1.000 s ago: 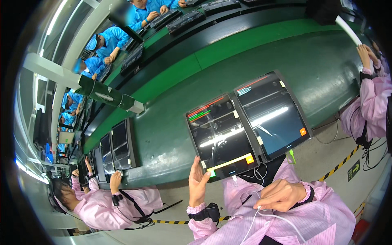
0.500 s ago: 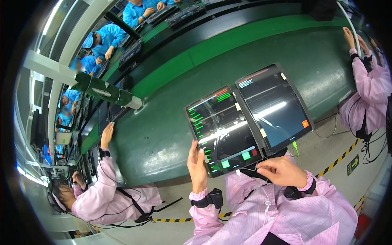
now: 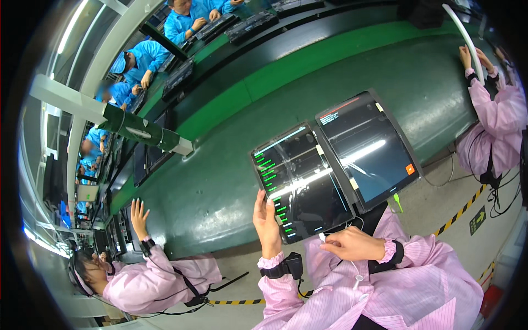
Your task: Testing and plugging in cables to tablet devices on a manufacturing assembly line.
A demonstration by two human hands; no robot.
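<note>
Two dark tablets lie side by side at the near edge of the green bench. On the left tablet (image 3: 308, 192) a column of green lines shows down the screen's left side. My left hand (image 3: 268, 225) grips that tablet's lower left edge, thumb toward the front. Below its bottom edge, my right hand (image 3: 355, 243) has its fingers closed at a white cable plug (image 3: 322, 237); the fingertips partly cover it. The right tablet (image 3: 374, 151), touched by neither hand, shows a dark blue screen with an orange square. A bright green plug (image 3: 397, 202) sticks out beneath it.
A green-wrapped post (image 3: 146, 132) rises from the green bench (image 3: 220, 181). People in pink sit at left (image 3: 146, 280) and right (image 3: 495, 126). Several workers in blue handle dark panels across the bench. Striped tape (image 3: 236, 302) marks the floor.
My right hand has moved left to the white plug. The left tablet's screen has lost its coloured buttons and upper text. The left neighbour's hand has shifted nearer along the bench, fingers spread.
</note>
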